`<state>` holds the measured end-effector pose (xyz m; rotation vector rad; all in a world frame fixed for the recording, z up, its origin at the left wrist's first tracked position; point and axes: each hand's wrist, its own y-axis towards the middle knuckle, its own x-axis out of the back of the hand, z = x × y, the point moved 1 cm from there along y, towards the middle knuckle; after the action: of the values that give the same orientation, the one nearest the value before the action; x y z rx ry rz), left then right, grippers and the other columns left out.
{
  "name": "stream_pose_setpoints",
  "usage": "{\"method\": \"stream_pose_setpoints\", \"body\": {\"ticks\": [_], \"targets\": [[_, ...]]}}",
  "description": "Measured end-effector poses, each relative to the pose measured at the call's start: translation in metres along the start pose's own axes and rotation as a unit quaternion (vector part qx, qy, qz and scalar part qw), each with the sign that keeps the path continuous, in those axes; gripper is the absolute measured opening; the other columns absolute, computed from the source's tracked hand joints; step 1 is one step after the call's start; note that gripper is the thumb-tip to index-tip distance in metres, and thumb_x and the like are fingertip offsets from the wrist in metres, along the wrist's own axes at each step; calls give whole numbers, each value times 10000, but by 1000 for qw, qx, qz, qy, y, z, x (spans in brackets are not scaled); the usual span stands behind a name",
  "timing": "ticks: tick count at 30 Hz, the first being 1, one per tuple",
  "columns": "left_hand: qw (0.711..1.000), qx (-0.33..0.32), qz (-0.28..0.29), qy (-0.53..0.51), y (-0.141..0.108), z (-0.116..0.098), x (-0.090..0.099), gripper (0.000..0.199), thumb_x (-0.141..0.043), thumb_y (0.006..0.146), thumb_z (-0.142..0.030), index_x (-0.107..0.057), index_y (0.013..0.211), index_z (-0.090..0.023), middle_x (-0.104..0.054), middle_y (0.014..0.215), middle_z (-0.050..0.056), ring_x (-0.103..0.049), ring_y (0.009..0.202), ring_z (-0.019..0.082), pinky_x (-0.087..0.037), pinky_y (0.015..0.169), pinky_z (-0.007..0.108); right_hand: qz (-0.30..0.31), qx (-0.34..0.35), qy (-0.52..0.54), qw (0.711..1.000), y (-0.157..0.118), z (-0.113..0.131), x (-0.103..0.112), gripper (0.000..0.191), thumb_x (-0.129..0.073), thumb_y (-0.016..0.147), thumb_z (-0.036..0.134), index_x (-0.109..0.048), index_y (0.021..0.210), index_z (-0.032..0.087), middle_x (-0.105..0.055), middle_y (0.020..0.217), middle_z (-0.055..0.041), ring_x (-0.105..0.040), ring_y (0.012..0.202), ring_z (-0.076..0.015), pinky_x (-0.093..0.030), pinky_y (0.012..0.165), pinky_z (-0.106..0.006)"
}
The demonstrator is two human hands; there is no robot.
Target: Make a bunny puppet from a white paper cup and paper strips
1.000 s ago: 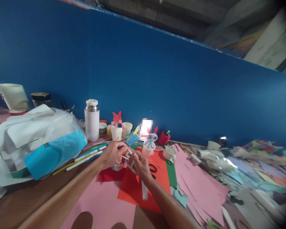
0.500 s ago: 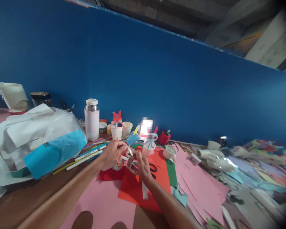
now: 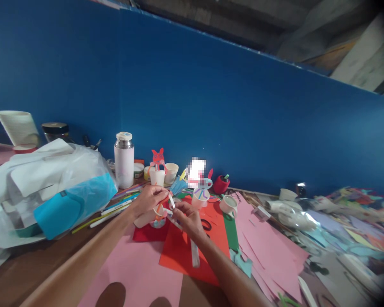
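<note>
My left hand [image 3: 150, 198] and my right hand [image 3: 189, 218] meet above the red sheets. Between their fingertips is a narrow white strip [image 3: 171, 200]; I cannot tell whether it is tape or paper. The left fingers pinch its upper end, and the right thumb and forefinger grip the lower end. Just below the hands stands a small cup with orange paper bits [image 3: 159, 215], partly covered. Black-handled scissors [image 3: 206, 224] lie on the red sheet [image 3: 179, 256], mostly hidden behind my right hand. A clear strip or ruler [image 3: 195, 254] lies by my right wrist.
Left, a plastic bag of paper [image 3: 80, 170], a white flask [image 3: 124, 166] and several markers [image 3: 115, 213]. Behind the hands stand a cup with a red paper figure [image 3: 158, 177], another decorated cup [image 3: 200, 199] and a mug [image 3: 228, 205]. Pink sheets [image 3: 269, 243] and scraps lie right.
My right hand has turned and shifted slightly left and up, its fingers now closer to the left ones. The white strip shows more plainly, and the cup below is less covered.
</note>
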<state>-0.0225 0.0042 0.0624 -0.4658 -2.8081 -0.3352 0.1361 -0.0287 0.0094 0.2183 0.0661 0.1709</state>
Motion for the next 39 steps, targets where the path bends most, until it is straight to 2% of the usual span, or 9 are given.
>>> {"method": "stream_pose_setpoints", "body": {"ticks": [4,8,14,18,22,27,33,39], "targets": [[999,17,0,-33,0,0,2,300,-511,725,-409,-616,686,-131,-590,636,18,-502,588,133,-369,546,226,-18,23,-96,995,2,-2,4,182,-587,718,341,-615,724,161,-573,617,-1,-498,564,-111,-402,545,-222],[996,47,12,-73,0,3,3,286,-542,710,-396,-635,711,-125,-602,632,24,-511,581,131,-367,546,229,-49,65,-191,978,1,-1,7,159,-586,720,322,-637,704,172,-601,681,-16,-516,660,-136,-404,625,-246],[989,72,66,-115,-1,6,7,267,-558,711,-376,-640,731,-123,-595,634,21,-516,567,124,-378,564,236,-63,109,-267,955,0,4,8,141,-567,742,295,-647,712,183,-634,735,-24,-534,748,-162,-387,736,-292],[978,106,105,-148,-3,6,7,245,-565,705,-368,-622,702,-130,-565,586,4,-492,521,113,-369,537,231,-61,129,-283,949,0,7,7,128,-568,747,282,-648,717,186,-639,733,-30,-535,753,-169,-382,742,-301],[967,131,150,-160,-7,3,6,221,-584,687,-351,-614,657,-134,-569,569,-2,-482,519,112,-358,534,226,-58,119,-286,949,0,8,7,139,-556,756,288,-643,716,187,-639,736,-31,-532,749,-169,-383,731,-301],[969,132,146,-149,-9,4,8,179,-591,672,-293,-632,654,-119,-577,553,-2,-463,511,110,-336,524,225,-56,114,-280,952,-1,8,6,132,-555,754,287,-646,734,193,-633,741,-28,-523,753,-167,-382,728,-300],[956,165,174,-171,-11,1,8,196,-627,646,-348,-630,634,-153,-565,547,-6,-459,488,112,-346,500,228,-56,127,-276,951,0,8,7,119,-576,742,291,-649,731,198,-632,741,-28,-522,751,-168,-379,728,-299],[947,164,153,-228,-7,1,6,204,-648,644,-336,-608,658,-136,-574,593,7,-496,543,114,-376,533,220,-53,105,-241,963,0,6,8,113,-578,735,282,-638,719,188,-622,722,-24,-536,734,-160,-407,696,-280]]}}
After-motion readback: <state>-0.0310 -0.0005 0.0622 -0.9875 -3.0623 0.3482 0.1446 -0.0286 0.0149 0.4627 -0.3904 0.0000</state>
